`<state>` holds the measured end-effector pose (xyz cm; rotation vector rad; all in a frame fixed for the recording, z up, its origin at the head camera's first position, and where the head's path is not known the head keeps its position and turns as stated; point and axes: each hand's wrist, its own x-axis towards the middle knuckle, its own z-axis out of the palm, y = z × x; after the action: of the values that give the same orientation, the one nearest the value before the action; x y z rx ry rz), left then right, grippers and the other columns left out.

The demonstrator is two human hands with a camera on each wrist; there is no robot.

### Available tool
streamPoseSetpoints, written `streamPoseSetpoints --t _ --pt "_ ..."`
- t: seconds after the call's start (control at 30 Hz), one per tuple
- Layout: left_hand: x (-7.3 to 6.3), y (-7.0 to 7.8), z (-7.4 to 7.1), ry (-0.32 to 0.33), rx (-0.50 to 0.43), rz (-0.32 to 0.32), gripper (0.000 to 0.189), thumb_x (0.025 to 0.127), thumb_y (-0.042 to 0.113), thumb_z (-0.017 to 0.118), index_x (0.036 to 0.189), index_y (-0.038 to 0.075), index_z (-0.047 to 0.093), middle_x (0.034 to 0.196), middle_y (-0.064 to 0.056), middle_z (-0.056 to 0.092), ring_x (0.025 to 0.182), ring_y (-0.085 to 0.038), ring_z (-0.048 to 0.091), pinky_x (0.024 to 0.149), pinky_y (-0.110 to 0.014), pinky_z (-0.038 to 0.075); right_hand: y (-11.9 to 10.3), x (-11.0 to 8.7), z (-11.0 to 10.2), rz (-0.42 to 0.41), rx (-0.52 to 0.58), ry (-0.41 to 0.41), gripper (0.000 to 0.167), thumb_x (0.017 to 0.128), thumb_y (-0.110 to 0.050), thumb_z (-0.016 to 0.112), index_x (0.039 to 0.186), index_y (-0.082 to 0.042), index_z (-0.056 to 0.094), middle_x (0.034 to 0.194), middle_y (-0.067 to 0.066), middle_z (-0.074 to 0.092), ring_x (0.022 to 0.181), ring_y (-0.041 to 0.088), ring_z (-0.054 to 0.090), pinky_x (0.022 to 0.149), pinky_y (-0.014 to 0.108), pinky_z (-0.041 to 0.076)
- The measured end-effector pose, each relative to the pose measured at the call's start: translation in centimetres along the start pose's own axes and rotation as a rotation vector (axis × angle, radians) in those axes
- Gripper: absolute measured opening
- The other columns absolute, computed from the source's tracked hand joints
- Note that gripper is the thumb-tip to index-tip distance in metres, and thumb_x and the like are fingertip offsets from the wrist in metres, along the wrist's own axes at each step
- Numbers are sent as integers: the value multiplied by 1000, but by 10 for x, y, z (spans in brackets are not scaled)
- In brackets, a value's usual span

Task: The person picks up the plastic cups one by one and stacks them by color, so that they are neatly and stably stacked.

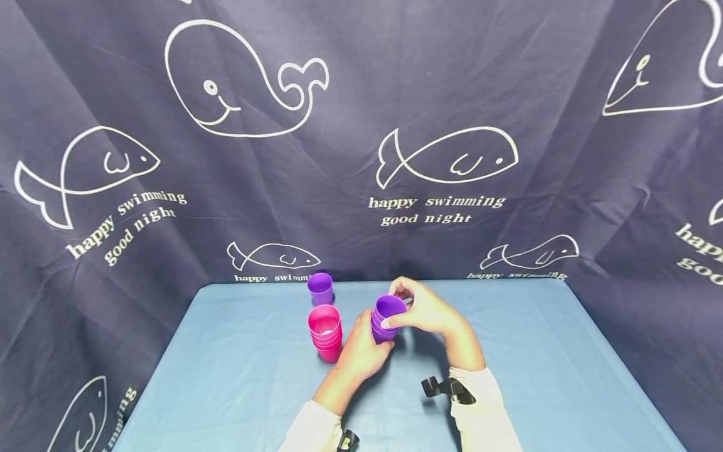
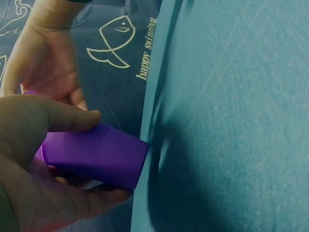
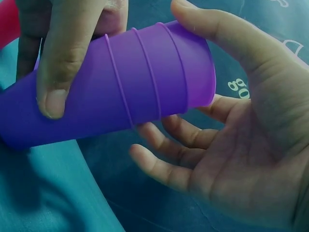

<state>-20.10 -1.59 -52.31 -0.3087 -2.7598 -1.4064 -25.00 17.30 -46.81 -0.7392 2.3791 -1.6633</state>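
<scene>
A stack of several purple cups [image 1: 390, 306] is held above the table, tilted in the wrist views. My left hand [image 1: 361, 349] grips the lower part, thumb on one side and fingers on the other. At the top, my right hand [image 1: 427, 310] spans the rim of the uppermost purple cup [image 3: 198, 67], its thumb against one side and its fingers around the other. Ridges of nested rims show along the stack in the right wrist view. Left of my left hand stands a stack of pink cups [image 1: 326, 339], and behind that a single purple cup [image 1: 321, 289].
Light blue cloth covers the table [image 1: 237, 376]. Dark blue curtains [image 1: 350, 75] with white fish and whale drawings rise behind it and at both sides. A black wrist camera [image 1: 432, 386] sticks out from my right sleeve.
</scene>
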Motion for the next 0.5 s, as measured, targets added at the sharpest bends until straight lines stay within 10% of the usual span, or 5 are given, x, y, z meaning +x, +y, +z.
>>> streamPoseSetpoints --t 0.5 --pt "1 -3 1 25 14 -34 60 77 21 89 127 7 58 116 -9 70 106 -25 68 101 -49 57 6 1 -5 -41 51 -80 50 75 -7 92 115 -4 62 111 17 67 103 21 64 85 33 62"
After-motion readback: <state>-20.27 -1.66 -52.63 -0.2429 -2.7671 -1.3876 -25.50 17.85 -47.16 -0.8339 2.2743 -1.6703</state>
